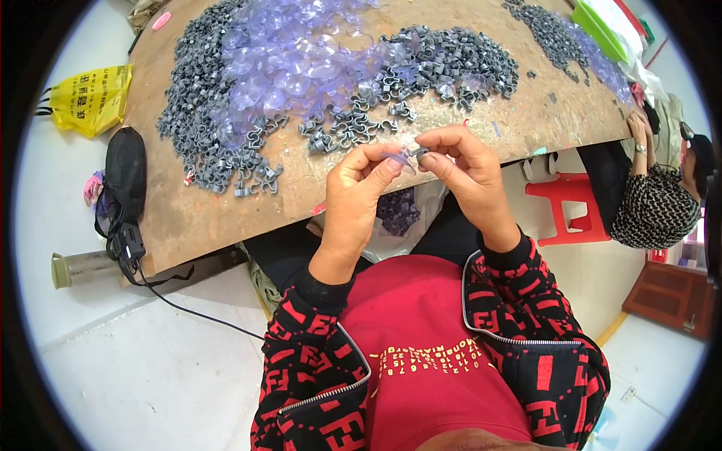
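Note:
My left hand pinches a clear purple-tinted suction cup by its edge, just above the near edge of the brown table. My right hand holds a small grey plastic clip against the cup's top. Both hands meet at the middle of the view. On the table beyond them lie a heap of clear suction cups and spreads of grey clips.
More grey clips lie at the table's middle and far right. A yellow bag and a black pouch sit at the left. A red stool and another seated person are at the right. A bag of cups hangs below the table.

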Demonstrator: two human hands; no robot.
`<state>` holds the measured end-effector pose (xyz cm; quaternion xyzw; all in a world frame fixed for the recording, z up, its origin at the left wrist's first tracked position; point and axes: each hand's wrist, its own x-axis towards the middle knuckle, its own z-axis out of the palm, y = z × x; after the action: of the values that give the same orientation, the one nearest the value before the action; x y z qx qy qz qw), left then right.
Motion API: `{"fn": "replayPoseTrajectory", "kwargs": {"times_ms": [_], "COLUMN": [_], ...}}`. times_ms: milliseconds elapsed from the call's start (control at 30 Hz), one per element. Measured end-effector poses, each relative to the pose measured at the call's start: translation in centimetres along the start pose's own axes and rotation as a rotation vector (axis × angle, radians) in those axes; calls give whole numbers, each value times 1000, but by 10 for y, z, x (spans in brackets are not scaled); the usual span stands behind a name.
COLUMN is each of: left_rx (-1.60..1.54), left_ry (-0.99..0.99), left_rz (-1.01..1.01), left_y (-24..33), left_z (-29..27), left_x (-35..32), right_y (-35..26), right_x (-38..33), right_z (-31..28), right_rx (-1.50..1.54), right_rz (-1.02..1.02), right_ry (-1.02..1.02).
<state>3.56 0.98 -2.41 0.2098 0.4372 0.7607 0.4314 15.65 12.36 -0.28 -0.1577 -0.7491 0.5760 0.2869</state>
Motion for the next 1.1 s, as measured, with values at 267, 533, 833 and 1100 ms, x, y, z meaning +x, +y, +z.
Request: {"fn": "replayPoseTrajectory", "kwargs": {"times_ms": [267, 533, 833, 1100], "left_rx": [111, 301, 77, 544], "left_ry": [8, 6, -23, -71], "left_rz": [-6, 146, 7, 204], "left_y": [2, -6, -15, -7], "left_z": [0, -2, -10, -10], "left_x": [1, 3, 1, 2], "right_y": [1, 7, 8, 10], "right_x": [3, 8, 7, 3], "right_z": [-2, 2, 4, 1], "right_rx": [-8, -526, -372, -453], "right_rz": [9, -428, -346, -333], "right_ry": [-17, 73, 55, 26]}}
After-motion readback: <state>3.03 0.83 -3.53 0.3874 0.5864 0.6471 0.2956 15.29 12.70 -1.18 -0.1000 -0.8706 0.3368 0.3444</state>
